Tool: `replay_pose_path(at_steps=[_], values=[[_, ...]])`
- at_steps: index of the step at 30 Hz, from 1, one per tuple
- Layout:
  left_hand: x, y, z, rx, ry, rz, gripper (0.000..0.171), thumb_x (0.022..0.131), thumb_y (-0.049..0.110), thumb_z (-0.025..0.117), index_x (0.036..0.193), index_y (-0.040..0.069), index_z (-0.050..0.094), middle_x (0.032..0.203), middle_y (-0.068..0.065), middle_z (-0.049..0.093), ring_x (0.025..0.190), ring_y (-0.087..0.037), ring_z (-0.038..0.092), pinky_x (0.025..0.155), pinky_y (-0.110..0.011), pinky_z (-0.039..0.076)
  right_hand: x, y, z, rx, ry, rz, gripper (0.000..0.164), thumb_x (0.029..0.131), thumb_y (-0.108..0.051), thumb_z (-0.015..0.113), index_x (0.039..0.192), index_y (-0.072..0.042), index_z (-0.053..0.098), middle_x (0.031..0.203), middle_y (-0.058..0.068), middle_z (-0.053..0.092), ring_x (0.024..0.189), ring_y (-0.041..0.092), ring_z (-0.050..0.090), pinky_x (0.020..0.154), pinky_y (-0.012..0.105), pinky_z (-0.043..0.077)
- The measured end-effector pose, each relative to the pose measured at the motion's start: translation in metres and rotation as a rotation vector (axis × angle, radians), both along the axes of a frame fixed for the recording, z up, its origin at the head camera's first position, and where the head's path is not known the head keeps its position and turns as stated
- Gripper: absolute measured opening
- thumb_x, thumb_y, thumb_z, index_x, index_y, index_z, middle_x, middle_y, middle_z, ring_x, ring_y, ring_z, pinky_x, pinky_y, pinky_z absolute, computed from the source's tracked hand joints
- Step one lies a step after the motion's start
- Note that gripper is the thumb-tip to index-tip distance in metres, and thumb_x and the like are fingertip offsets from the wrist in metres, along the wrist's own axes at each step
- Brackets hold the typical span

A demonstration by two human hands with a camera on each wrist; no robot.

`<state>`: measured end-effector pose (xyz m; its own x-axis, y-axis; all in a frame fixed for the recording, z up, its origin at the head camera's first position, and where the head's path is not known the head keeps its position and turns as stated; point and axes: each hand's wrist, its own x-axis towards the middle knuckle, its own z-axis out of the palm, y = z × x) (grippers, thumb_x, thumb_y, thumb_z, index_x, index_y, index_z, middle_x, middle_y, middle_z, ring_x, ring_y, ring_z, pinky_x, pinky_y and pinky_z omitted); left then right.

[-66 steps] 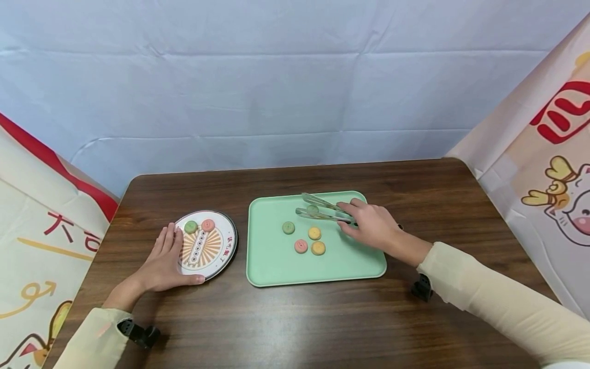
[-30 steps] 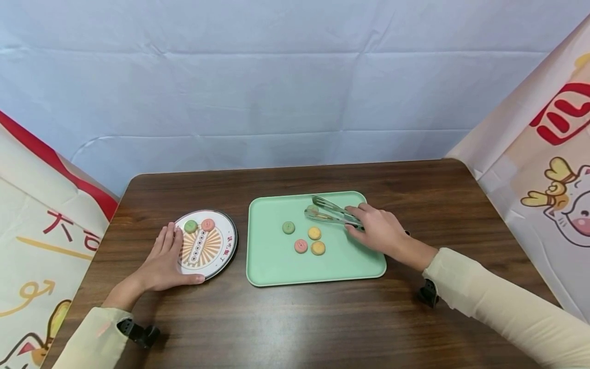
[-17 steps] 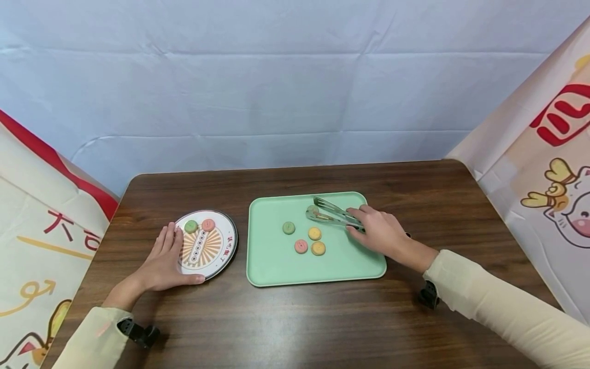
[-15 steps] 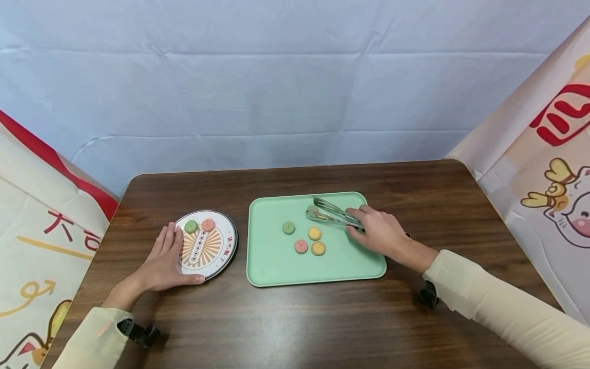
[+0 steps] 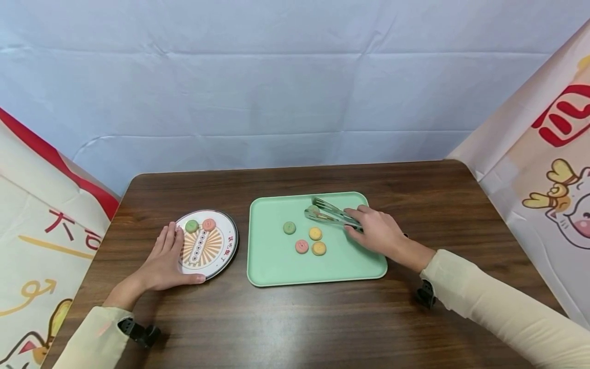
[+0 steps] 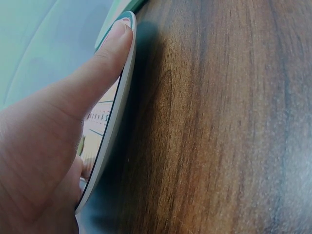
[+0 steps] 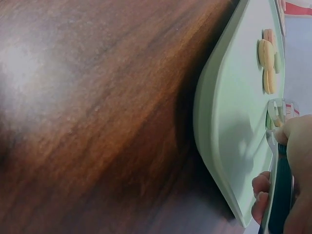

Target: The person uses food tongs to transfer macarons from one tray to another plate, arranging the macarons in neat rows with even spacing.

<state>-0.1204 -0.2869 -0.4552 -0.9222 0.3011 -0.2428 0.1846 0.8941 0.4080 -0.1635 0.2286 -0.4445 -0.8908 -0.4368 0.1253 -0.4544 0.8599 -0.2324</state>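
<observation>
My left hand lies at the left edge of a round white plate, fingers straight and thumb along the near rim. On that plate are a green macaron and a pink macaron. Over the light green tray, my right hand grips a pair of tongs, their arms spread. A green macaron sits at the tongs' tips, partly hidden by them. Nearby on the tray lie another green macaron, a pink one and two yellow ones.
Plate and tray stand apart on a dark wooden table, plate on the left. A pale cloth hangs behind the table's far edge. Printed cloths hang at both sides.
Over about two seconds, my right hand and the tongs have shifted slightly right and nearer. The left hand, plate and other macarons keep their places.
</observation>
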Motion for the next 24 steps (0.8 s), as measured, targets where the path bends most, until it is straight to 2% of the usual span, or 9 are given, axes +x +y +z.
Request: replay_pose_path(at_steps=[18, 24], values=[[-0.0017, -0.0004, -0.0015, -0.007, -0.006, 0.007, 0.143, 0.071, 0.067, 0.081, 0.155, -0.017, 0.001, 0.163, -0.034, -0.015, 0.151, -0.050, -0.012, 0.117, -0.068, 0.009, -0.0011, -0.0066, -0.0020, -0.015, -0.022, -0.007, 0.041, 0.098, -0.026, 0.068, 0.134, -0.005, 0.067, 0.104, 0.014, 0.067, 0.055, 0.012, 0.048, 0.046, 0.030, 0.039], [-0.0021, -0.0057, -0.0094, 0.030, 0.013, 0.008, 0.144, 0.070, 0.068, 0.081, 0.155, -0.017, 0.000, 0.163, -0.033, -0.017, 0.151, -0.048, -0.015, 0.118, -0.068, 0.004, -0.0011, -0.0070, -0.0042, -0.026, -0.016, -0.007, 0.040, 0.098, -0.024, 0.069, 0.133, -0.005, 0.067, 0.104, 0.014, 0.067, 0.056, 0.012, 0.049, 0.047, 0.031, 0.040]])
